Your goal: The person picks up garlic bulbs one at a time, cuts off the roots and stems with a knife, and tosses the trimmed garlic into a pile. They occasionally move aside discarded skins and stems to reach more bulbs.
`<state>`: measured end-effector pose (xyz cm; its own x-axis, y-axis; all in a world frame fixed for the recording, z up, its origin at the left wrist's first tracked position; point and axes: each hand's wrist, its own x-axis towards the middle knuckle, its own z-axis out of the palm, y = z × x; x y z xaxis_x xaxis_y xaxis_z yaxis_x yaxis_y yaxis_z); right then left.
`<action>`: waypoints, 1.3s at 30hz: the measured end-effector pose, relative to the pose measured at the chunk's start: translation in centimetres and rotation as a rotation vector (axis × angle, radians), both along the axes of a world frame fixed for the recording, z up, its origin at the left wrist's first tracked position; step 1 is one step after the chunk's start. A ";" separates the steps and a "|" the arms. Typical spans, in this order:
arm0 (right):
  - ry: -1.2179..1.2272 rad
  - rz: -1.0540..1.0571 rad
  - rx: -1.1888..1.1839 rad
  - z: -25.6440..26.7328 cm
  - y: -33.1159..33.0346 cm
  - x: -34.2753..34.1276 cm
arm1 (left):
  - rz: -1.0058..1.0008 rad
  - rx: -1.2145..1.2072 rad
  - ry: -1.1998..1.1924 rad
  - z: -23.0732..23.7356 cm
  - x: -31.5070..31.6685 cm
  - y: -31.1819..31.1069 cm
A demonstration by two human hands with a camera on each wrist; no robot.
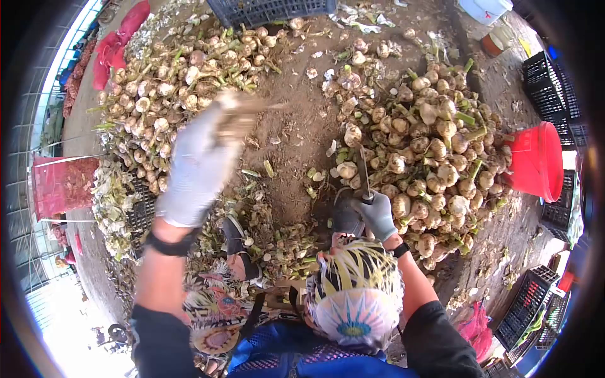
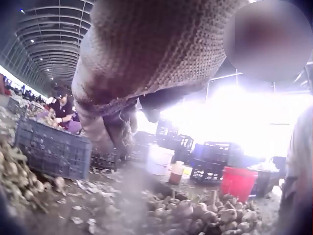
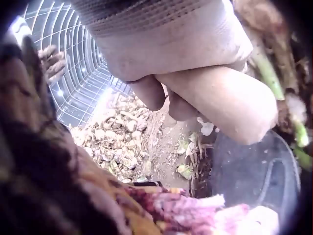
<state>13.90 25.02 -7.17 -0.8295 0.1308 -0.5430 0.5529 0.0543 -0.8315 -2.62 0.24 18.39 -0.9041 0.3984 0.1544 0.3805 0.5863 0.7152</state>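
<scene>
My gloved left hand (image 1: 203,157) is raised over the left side, beside a heap of garlic (image 1: 167,88). It is motion-blurred, its soiled fingers (image 3: 51,63) look loosely spread in the right wrist view, and no held object can be made out. In the left wrist view the glove (image 2: 146,54) fills the top. My gloved right hand (image 1: 378,215) grips a knife (image 1: 362,171), blade pointing away from me, at the near left edge of the right garlic heap (image 1: 441,157). Its fingers (image 3: 220,100) are curled in the right wrist view, where the knife is hidden.
A dark crate (image 1: 271,9) stands at the far side and a red bucket (image 1: 535,160) right of the right heap. Black crates (image 1: 545,88) line the right. Leaf scraps (image 1: 277,233) lie between the shoes. Another person (image 2: 62,110) sits behind a crate (image 2: 54,147).
</scene>
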 end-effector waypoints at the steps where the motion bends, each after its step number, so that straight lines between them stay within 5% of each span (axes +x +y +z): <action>1: 0.009 -0.039 -0.015 -0.4 0.3 0.6 | 0.035 -0.062 0.012 2.1 0.3 -2.5; 4: 0.046 -0.140 -0.061 -0.2 1.2 1.7 | 0.358 -0.455 0.279 8.6 1.8 -10.4; 9: 0.112 -0.255 0.002 1.6 3.1 3.4 | 0.505 -0.142 0.198 20.1 5.3 -18.4; 16: 0.080 -0.191 0.185 -7.4 4.8 8.8 | 0.601 0.111 0.232 22.2 12.5 -19.7; 21: 0.005 -0.262 0.038 -2.7 5.6 14.0 | 0.532 0.216 0.231 22.8 16.7 -25.1; 31: 0.081 -0.399 -0.098 4.4 8.0 14.7 | 0.684 0.413 0.096 16.9 22.8 -31.6; 34: 0.154 -0.477 -0.207 8.2 10.4 13.2 | 0.867 0.057 0.004 11.2 20.5 -34.6; 36: 0.241 -0.558 -0.371 13.5 13.2 11.6 | 1.087 -0.361 -0.031 7.6 18.7 -31.4; 37: 0.297 -0.332 0.491 17.8 14.2 10.2 | 0.806 -0.283 -0.047 3.7 17.2 -33.3; 39: 0.333 -0.376 0.514 27.1 13.4 9.1 | 0.667 -0.493 -0.159 0.0 15.1 -28.8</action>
<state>23.01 38.47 19.92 -0.7887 0.6118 -0.0613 0.3323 0.3402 -0.8797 12.51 -28.58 18.44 -0.9702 -0.2380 -0.0466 -0.2397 0.9116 0.3339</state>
